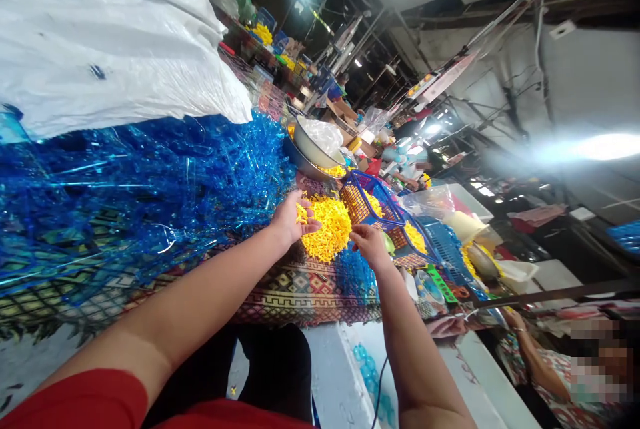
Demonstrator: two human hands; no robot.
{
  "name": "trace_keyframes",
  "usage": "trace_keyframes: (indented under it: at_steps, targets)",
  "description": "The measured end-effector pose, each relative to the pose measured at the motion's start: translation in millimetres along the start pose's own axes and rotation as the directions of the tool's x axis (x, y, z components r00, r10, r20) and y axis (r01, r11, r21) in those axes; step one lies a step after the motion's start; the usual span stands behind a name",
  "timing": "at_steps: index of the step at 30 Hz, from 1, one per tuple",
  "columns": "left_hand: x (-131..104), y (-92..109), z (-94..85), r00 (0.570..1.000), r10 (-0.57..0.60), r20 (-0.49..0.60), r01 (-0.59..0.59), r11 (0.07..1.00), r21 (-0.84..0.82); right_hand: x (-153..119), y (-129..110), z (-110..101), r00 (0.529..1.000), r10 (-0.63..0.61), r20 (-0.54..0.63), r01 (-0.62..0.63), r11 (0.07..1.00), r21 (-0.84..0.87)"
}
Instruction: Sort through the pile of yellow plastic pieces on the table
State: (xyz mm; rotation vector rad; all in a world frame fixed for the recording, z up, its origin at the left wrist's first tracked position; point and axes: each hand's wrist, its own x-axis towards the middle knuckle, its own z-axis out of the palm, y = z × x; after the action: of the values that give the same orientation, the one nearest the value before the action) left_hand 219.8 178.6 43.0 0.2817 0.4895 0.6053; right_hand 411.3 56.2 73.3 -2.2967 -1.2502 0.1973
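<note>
A heap of small yellow pieces lies on the patterned cloth. At the heap's left edge my left hand is palm up, its fingers curled round some of the yellow pieces. My right hand is at the heap's right side, with thumb and fingertips pinched together; anything between them is too small to make out. Near my right hand stands a blue basket with yellow pieces inside. Blue clear plastic pieces lie below the heap.
A large pile of blue plastic pieces spreads to the left beneath a white sack. Metal bowls stand beyond the heap. More baskets and a green tray are on the right. A person's arm shows at far right.
</note>
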Motion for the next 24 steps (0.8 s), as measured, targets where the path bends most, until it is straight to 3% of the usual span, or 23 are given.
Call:
trace_keyframes:
  at_steps: [4,8,13,18,21,24]
  targets:
    - [1.2,10.7,-3.6,0.998,0.068,0.013,-0.068,0.997,-0.048,-0.7,33.3,7.6,0.998,-0.056,0.039,0.065,0.963,-0.260]
    - [6.4,12.7,-8.4,0.997,0.070,-0.027,-0.072,0.994,-0.079,2.3,36.0,25.4,0.996,-0.081,0.026,0.085,0.959,-0.271]
    - [11.7,14.6,-10.6,0.996,0.071,-0.044,-0.075,0.993,-0.095,15.2,28.0,33.1,0.999,0.009,-0.049,-0.010,1.000,-0.017]
    - [7.7,15.4,-6.4,0.996,0.088,-0.033,-0.089,0.996,-0.032,18.5,17.5,30.0,0.996,0.059,-0.073,-0.036,0.956,0.291]
    - [2.3,5.6,-0.6,0.995,0.060,-0.075,-0.056,0.997,0.052,8.2,-4.6,34.2,0.998,0.050,-0.046,-0.026,0.909,0.416]
    - [-1.3,-7.8,4.4,0.996,-0.013,-0.090,0.019,0.998,0.064,-1.0,-33.2,42.0,0.999,-0.051,-0.010,0.049,0.857,0.513]
